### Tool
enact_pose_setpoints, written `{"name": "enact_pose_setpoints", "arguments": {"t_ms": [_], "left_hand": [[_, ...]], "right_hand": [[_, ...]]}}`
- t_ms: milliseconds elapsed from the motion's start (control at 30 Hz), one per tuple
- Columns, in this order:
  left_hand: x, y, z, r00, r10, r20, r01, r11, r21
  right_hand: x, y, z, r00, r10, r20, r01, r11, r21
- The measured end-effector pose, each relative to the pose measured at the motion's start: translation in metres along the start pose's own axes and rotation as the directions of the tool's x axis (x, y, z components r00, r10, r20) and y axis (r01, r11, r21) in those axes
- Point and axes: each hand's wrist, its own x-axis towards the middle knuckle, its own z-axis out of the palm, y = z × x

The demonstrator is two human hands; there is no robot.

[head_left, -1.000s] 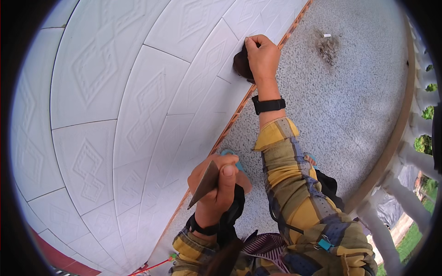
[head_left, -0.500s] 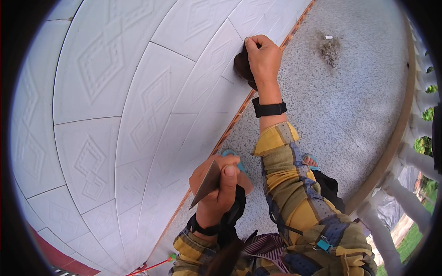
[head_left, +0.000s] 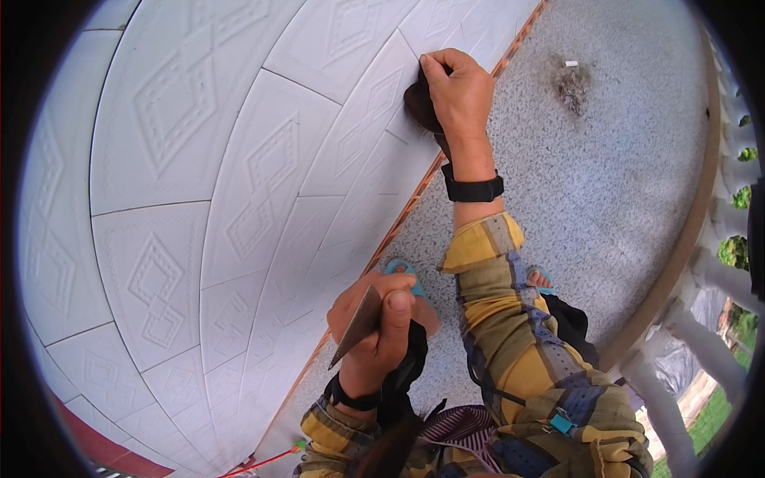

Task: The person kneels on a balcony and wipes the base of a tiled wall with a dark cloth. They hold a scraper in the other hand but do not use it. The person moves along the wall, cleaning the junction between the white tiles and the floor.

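My right hand (head_left: 462, 88) is closed round a dark brown piece (head_left: 421, 102) with a rounded edge, holding it at the white tiled wall (head_left: 263, 183). The hand covers much of it, so I cannot tell whether it is cloth or a pad. My left hand (head_left: 370, 334) is low in front of me, its thumb and fingers closed on a thin, flat grey-brown plate (head_left: 360, 323) with a pointed lower end. This plate stands on edge, apart from the wall. Both wrists wear black bands.
A speckled grey floor (head_left: 606, 199) meets the wall along a narrow orange-brown strip (head_left: 406, 211). A small dirt pile (head_left: 570, 88) with a white bit lies on the floor. At the right runs a white balustrade (head_left: 705, 342) on a curved ledge. My feet in blue sandals are below.
My right hand has shifted slightly up along the wall with the dark brown piece. My left hand and its plate have stayed nearly still.
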Motion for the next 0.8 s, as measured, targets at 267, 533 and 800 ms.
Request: {"name": "enact_pose_setpoints", "arguments": {"t_ms": [267,533,800], "left_hand": [[0.000,0.001,0.001,0.996,0.087,0.025,-0.088,0.994,0.059],[0.000,0.000,0.001,0.999,0.018,0.035,-0.020,0.997,0.069],[0.003,0.000,0.009,1.000,0.014,0.004,-0.014,0.999,0.046]], "right_hand": [[0.000,-0.005,0.000,0.992,0.123,0.016,-0.122,0.991,-0.059],[-0.007,0.036,0.007,0.966,0.257,-0.027,-0.258,0.953,-0.157],[-0.065,0.084,0.011,0.873,0.470,0.133,-0.445,0.878,-0.178]]}}
